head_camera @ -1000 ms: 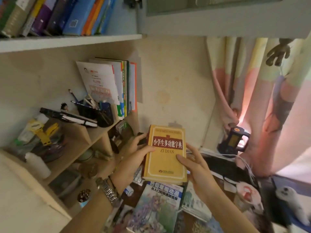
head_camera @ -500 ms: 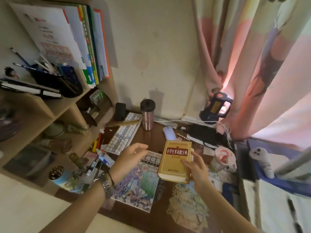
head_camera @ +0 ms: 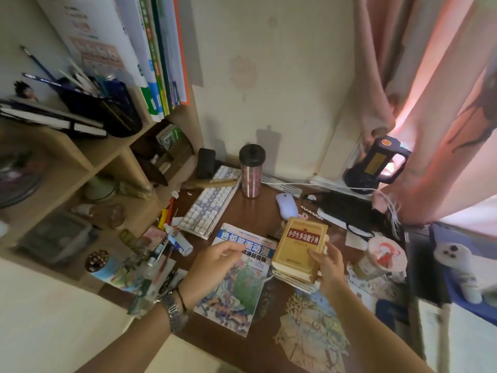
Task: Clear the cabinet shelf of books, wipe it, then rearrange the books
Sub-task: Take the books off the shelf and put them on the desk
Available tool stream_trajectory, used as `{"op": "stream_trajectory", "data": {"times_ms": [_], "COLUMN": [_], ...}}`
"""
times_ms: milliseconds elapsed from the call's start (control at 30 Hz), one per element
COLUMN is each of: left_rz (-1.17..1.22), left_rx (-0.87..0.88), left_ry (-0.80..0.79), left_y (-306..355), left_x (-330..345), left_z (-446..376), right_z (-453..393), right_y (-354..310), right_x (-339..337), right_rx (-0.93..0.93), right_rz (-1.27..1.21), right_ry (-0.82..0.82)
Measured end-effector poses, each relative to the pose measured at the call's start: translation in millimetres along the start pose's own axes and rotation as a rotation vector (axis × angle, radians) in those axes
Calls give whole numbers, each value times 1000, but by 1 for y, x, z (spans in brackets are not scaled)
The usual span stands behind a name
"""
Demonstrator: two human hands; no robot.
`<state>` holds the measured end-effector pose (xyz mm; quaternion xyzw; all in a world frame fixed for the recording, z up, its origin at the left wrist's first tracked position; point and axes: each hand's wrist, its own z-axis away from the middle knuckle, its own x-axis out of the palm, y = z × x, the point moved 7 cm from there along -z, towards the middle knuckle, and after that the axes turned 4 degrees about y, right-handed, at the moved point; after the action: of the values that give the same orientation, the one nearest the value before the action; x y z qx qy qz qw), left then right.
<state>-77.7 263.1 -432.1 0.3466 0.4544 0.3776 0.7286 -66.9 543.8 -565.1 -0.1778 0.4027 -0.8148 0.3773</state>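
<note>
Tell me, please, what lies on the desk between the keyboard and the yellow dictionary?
In the head view, the illustrated book with the blue title band lies flat there, between the keyboard and the yellow dictionary. The left hand hovers over it.

One view only: a wide-angle camera on the person's head, looking steeply down and forward at the desk (head_camera: 250, 211) from close above. It faces the corner where the wall (head_camera: 277, 76) meets the shelves (head_camera: 88, 157) at left and the curtain (head_camera: 435, 103) at right (edges bow from the lens). Both forearms enter from the bottom edge.
</note>
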Motion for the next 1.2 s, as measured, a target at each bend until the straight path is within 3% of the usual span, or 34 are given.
{"op": "stream_trajectory", "data": {"times_ms": [367,533,600,867,1100,1200], "left_rz": [-30,-42,-64,-123,-276,-301], "left_rx": [-19,-1,19,109,227,264], "left_ry": [-18,-9,-5,22,115,171], "left_y": [-12,-13,-12,13,58,82], "left_x": [6,0,-5,-34,-91,-122], "left_z": [-3,-1,1,1,4,12], "right_z": [-33,-46,-58,20,85,121], "right_y": [9,16,15,-84,-157,-191], "right_x": [-4,-16,-19,24,78,100], "right_rx": [-26,-51,-116,-589,-829,-923], "right_rz": [129,285,430,1194,1298,1233], "right_ry": [-74,57,80,23,-140,-212]}}
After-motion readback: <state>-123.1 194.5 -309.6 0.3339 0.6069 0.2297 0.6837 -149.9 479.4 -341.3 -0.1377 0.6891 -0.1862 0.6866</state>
